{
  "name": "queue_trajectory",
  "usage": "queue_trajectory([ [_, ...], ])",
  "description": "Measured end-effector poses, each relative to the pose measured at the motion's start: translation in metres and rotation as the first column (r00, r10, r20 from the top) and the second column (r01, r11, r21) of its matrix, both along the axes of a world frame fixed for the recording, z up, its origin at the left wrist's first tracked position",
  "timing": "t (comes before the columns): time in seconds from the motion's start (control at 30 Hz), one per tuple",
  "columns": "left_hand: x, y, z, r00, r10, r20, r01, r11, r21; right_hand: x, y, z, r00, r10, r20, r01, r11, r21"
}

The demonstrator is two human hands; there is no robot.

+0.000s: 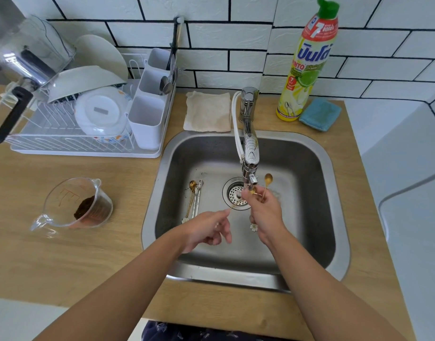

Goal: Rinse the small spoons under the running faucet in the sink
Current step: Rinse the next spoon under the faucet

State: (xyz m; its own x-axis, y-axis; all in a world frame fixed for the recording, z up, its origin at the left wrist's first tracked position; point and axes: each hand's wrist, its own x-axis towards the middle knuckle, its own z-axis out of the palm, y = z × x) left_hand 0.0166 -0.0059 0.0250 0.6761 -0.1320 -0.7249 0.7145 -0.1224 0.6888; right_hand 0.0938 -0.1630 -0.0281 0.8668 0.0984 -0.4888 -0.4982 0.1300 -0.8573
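Both of the person's hands are over the steel sink (307, 153), just below the tip of the faucet (250, 153). The right hand (265, 212) is closed around a gold spoon (267, 181): its bowl sticks up above the knuckles, just right of the faucet's outlet, and a small white flower charm on the handle's end shows below the hand. The right fingertips also seem to pinch the top of a second gold spoon (236, 204), whose thin handle slants down and left across the drain strainer (232, 194) to the left hand (209, 230). That hand pinches the lower end of the handle between thumb and forefinger, with the other fingers loosely curled beneath. I cannot tell whether water is running from the outlet; the fingers sit right under it.

On the sink floor, left of the drain, lies a small bundle of spoons (194, 198), gold and silver, side by side and touching, bowls pointing toward the back wall, one with a flower charm at its near end.

On the wooden bench (64, 254) left of the sink stands a clear measuring jug (73, 205) with dark brown grounds at the bottom. Behind it sits a white dish rack (71, 134) loaded with plates, bowls, a pot and a cutlery caddy. Behind the sink lies a folded beige cloth (207, 112), and to the right of the faucet base stands a yellow bottle of dish liquid (302, 70) with a green cap, a blue sponge (319, 114) just beside it.
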Motion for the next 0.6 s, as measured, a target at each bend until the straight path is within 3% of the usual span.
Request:
queue_trajectory([
  [0.13, 0.002, 0.007, -0.001, 0.968, 0.007, 0.249, -0.041, 0.991, 0.131, 0.001, 0.001, 0.0, 0.997, -0.03, 0.072, 0.043, 0.981, -0.19],
  [0.23, 0.002, 0.007, -0.001, 0.948, -0.056, 0.313, -0.022, 0.97, 0.241, 0.001, 0.002, 0.0, 0.997, 0.025, 0.075, -0.007, 0.975, -0.223],
  [0.4, -0.002, 0.011, -0.004, 0.975, 0.004, 0.223, -0.043, 0.985, 0.17, -0.011, 0.005, -0.003, 0.959, 0.265, 0.102, -0.236, 0.943, -0.235],
  [0.6, -0.013, 0.018, -0.008, 0.977, 0.19, 0.098, -0.187, 0.982, -0.033, -0.007, 0.007, -0.005, 0.985, 0.164, 0.063, -0.143, 0.958, -0.247],
])
